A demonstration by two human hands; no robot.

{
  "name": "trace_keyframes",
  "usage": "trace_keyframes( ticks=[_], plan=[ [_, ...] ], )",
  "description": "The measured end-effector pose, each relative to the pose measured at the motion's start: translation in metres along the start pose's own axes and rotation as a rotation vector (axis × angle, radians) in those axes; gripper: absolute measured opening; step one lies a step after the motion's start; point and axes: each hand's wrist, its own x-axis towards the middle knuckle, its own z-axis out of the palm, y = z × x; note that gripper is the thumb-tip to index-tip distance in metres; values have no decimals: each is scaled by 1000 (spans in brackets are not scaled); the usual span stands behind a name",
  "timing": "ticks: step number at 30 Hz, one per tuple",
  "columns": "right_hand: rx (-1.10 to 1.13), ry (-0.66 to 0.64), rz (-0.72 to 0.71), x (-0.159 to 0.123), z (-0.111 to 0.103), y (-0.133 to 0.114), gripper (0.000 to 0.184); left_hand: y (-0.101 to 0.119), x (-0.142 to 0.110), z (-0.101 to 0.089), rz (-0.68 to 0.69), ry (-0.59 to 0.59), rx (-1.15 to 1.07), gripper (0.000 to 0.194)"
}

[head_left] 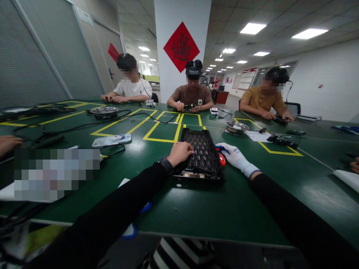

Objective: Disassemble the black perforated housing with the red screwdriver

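Observation:
In front of me on the green table lies a black rectangular plastic housing, open side up, with rows of small glossy shapes inside and a brownish strip at its near end. My left hand, bare with a dark band at the wrist, leans over the housing's left side. Its fingers are curled together inside the edge; what they grip, if anything, is hidden. At the right side, my right hand wears a white glove. Its fingers close on a thin blue piece, whose kind is unclear. A shiny red object lies just beside it.
Metal bowls stand farther off. A phone-like slab and cables lie left; black parts lie right. Yellow tape marks the table. Several people sit around it. Blue-and-white material hangs at the near edge.

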Motion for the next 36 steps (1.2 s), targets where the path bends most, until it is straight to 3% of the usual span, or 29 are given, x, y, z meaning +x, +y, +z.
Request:
trace_keyframes(
  ticks=[4, 7, 10, 13, 15, 17, 20, 23, 27, 31, 36],
  plan=[
    [9, 17, 11, 0, -2, -5, 41, -2, 14, -11, -76, 76, -223, 24],
    [12, 102, 45, 0, -2, -5, 37, -3, 32, -22, -88, 143, -347, 29],
    [78, 249, 67, 0, 0, -13, 33, -3, 41, -29, -26, 160, -306, 28],
    [122, 359, 65, 1, 3, -31, 32, -7, 35, -35, 78, 335, -189, 29],
    [116, 324, 37, 2, 5, -43, 32, -17, 25, -37, 72, 520, -112, 31],
    [100, 231, 1, 2, 8, -51, 32, -31, 14, -37, -23, 656, -71, 33],
    [77, 131, -19, 3, 11, -55, 32, -49, 4, -35, -126, 709, -62, 34],
    [78, 99, -8, 3, 12, -52, 32, -49, 6, -38, -132, 717, -114, 35],
    [96, 156, -13, 2, 11, -51, 36, -11, 17, -59, -11, 695, -263, 37],
    [91, 346, -47, 9, 7, -63, 40, 31, 10, -68, 199, 462, -385, 29],
    [71, 400, -36, 22, 6, -100, 26, 37, -12, -39, 177, 215, -496, 28]
  ],
)
